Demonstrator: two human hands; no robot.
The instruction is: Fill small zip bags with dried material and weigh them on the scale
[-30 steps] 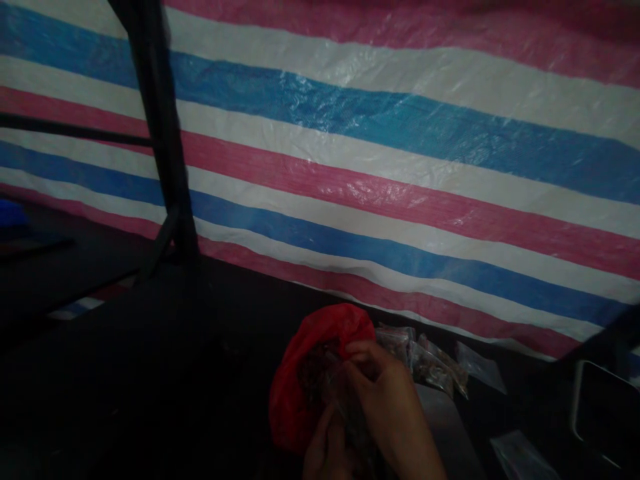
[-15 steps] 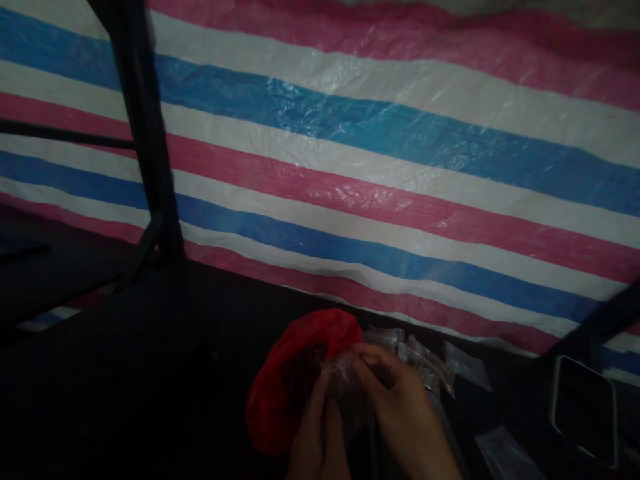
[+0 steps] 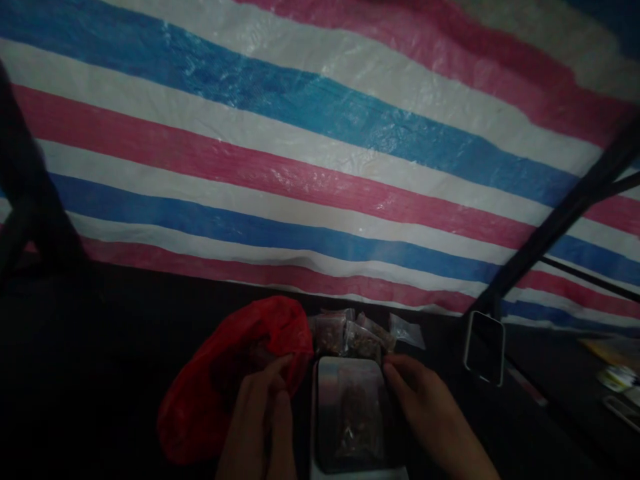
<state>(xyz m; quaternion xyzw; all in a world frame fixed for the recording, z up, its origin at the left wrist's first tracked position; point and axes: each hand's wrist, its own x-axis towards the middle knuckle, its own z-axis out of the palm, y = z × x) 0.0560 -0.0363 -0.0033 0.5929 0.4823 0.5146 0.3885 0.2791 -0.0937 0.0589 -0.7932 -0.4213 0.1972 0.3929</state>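
Observation:
A small clear plastic bag [image 3: 359, 407] with dark contents lies on the dark glossy plate of what looks like a small scale [image 3: 327, 437]. My left hand [image 3: 263, 417] is to the left of the plate, fingers stretched out over the near right side of a red plastic bag [image 3: 193, 413]. Dark stuff shows dimly inside that open red bag. On the plate's right, my right hand [image 3: 420, 400] has its fingertips by the far right corner, slightly apart and with nothing seen between them. Poor light hides finer detail.
Several filled clear bags [image 3: 331, 333] lie just beyond the plate, with a flat clear bag [image 3: 407, 331] to their right. A phone [image 3: 485, 348] leans at the right against a dark frame bar [image 3: 530, 250]. Striped sheeting [image 3: 280, 173] hangs behind the dark surface.
The clear bag that both hands were holding now lies on the plate, let go. My hands have moved apart, and the camera view has turned to the right.

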